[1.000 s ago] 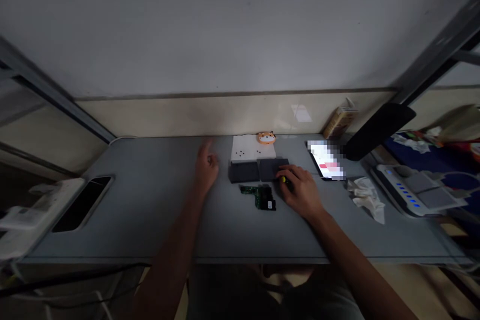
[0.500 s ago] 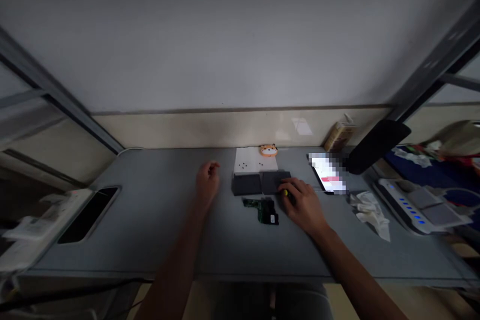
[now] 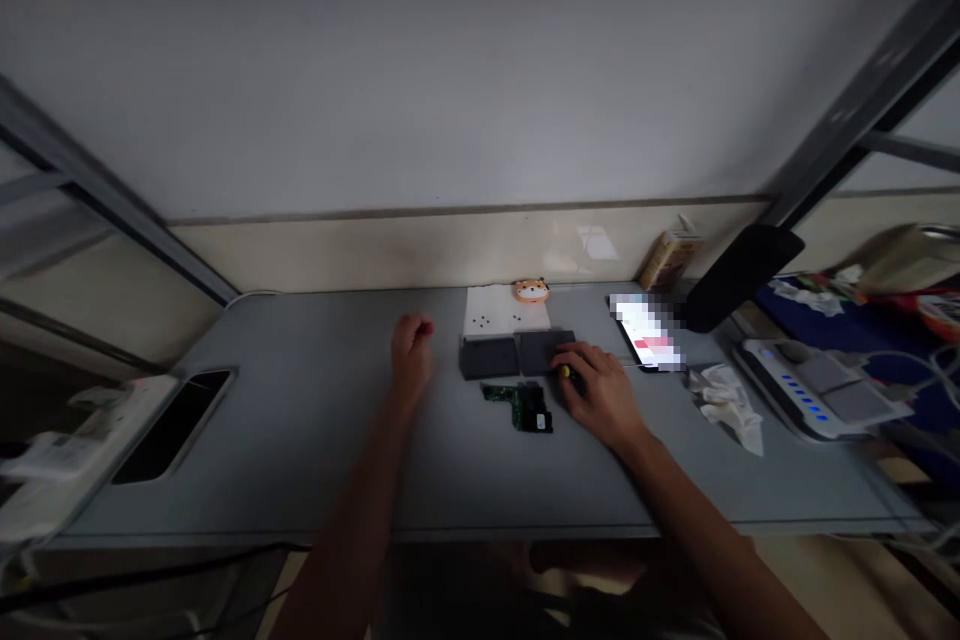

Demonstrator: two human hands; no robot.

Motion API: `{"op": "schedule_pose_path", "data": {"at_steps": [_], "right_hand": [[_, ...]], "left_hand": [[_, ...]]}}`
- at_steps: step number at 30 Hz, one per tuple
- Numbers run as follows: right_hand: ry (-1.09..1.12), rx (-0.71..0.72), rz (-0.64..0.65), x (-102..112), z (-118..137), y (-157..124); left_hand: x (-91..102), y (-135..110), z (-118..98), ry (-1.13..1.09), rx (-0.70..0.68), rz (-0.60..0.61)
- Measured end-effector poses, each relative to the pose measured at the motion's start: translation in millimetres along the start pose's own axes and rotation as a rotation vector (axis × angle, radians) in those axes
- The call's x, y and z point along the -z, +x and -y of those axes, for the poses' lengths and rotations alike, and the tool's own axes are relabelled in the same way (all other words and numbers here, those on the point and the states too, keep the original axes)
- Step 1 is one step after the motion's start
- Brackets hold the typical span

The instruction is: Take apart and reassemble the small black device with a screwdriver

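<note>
On the counter [image 3: 300, 450] we see two dark shallow case halves side by side, the left half [image 3: 489, 358] and the right half [image 3: 537, 352]; in the dim light we cannot tell whether anything sits inside either. Just beyond them, a white sheet [image 3: 495, 305] carries small dark screws [image 3: 481, 322] in two clusters, left and right, with an orange animal-faced case [image 3: 532, 291] at its far right corner. The green circuit board [image 3: 517, 410] lies just on the near side of the halves. Our right hand [image 3: 598, 388] rests palm down, fingers bent around a yellow-ended tool [image 3: 566, 372], at the near right corner of the right half. Our left hand [image 3: 412, 355] is curled into a loose fist, left of the sheet, with nothing visible in its grasp
</note>
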State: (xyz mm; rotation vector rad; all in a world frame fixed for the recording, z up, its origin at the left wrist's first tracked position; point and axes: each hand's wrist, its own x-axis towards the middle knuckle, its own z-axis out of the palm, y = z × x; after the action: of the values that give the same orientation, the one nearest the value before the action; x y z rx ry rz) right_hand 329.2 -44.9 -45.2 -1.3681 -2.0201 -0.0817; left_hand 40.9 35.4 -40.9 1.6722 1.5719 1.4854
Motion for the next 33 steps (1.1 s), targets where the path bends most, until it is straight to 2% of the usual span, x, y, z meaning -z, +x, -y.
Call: {"op": "schedule_pose_path", "data": {"at_steps": [5,10,12,33], "right_hand": [[-0.012,0.013,-0.018,0,0,0],[-0.008,0.007,-0.002,0,1,0],[-0.013,0.003,-0.001,0,1,0],[-0.026,0.021,-0.012,0,1,0]], "left_hand": [[-2.9,-1,-3,-0.01,-0.044,-0.031],[-2.5,0,-8,0.069,-0.059,0.08],[-2.0,0,-9,0.073,-0.062,0.09],[-0.6,-6,-13,0.022,0.006,0.117]]}}
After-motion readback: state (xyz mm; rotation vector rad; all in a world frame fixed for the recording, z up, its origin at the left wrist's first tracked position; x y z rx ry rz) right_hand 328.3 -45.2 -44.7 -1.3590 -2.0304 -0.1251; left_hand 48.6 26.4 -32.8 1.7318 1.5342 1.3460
